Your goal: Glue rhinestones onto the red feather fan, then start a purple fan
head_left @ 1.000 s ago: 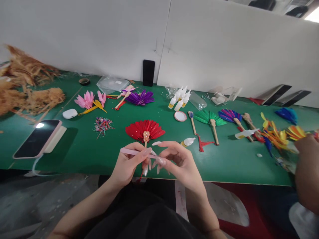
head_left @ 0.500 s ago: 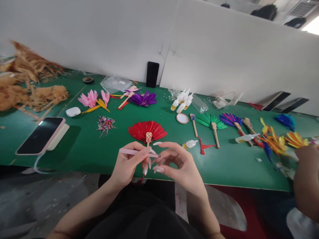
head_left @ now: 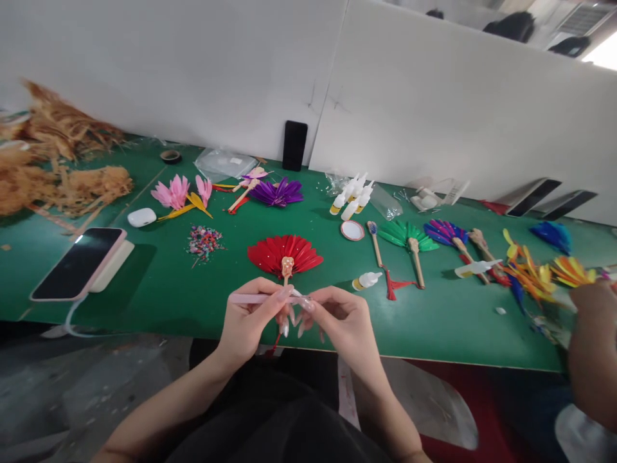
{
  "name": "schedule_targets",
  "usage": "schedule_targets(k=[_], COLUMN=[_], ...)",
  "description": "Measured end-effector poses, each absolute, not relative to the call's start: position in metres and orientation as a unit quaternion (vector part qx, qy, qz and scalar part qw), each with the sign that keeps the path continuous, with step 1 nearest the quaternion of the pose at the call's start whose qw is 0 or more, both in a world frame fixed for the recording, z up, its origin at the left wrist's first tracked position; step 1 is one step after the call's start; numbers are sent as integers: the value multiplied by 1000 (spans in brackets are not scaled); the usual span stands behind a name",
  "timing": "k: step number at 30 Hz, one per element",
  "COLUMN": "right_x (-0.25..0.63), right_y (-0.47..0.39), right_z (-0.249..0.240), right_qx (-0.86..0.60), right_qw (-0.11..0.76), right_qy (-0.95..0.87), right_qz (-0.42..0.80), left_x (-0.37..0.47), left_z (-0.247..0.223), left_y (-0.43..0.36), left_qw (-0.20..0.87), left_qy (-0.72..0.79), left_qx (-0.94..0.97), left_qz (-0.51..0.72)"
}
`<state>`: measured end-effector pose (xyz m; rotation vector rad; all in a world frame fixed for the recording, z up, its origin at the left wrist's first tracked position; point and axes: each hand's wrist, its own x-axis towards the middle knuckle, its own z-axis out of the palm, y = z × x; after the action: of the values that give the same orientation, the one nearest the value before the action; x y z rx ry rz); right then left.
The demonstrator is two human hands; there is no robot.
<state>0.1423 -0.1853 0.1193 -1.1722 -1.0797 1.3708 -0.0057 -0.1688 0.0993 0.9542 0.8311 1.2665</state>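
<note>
L hand point(head_left: 245, 321): you've got the pink stick point(head_left: 248, 298) gripped btwn thumb + fingers, approx level, tip pointing R. R hand point(head_left: 344, 318): thumb + forefinger pinched in at the stick's tip; can't tell if they grip the tip itself or a tiny bit on it. Other R fingers curled, lower ones partly hidden.

Red fan point(head_left: 284, 254) is dead ahead, just beyond your hands: feathers spread away from you, pale dots on them, wooden hdl point(head_left: 287, 267) running twd you & out of sight behind L fingers. Can't tell if those fingers also hold the hdl.

Bead pile point(head_left: 205, 242), multicolour, on green table point(head_left: 159, 289) L of fan. Glue btl point(head_left: 367, 281) on its side just R of your R hand. White dish point(head_left: 352, 230) past that, w/ upright btl cluster point(head_left: 354, 196) behind. Green fan point(head_left: 409, 238) further R, hdl twd you. Purple feathers point(head_left: 277, 191) behind red fan. Pink-cased phone point(head_left: 80, 263) far L, propped on a white block. Co-worker's hand point(head_left: 590, 305) at R edge, by yellow feathers point(head_left: 571, 270); its grip is unclear.
</note>
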Motion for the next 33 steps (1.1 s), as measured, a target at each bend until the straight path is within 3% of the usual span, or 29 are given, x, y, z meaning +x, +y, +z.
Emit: schedule_targets(k=[5,15,20,26,33], right_x=[140,157,176,213,210], right_y=[-186,-187,-190,-199,-208], right_z=[115,116,104,71,69], right_qx=[-479,-467,-512,-693,-643], right_qw=[527,474,362,188,258], right_qy=[-441,-537,-616,-644,-669], right_qz=[546,519,478,264,270], left_x=[1,9,-15,-81,-110], left_z=[100,110,106,111,110], left_y=[-173,-164,-149,-123,-127], left_qw=[604,677,603,454,417], left_qy=[382,375,398,421,446], left_qx=[406,321,328,251,242], left_qz=[570,545,608,744,754])
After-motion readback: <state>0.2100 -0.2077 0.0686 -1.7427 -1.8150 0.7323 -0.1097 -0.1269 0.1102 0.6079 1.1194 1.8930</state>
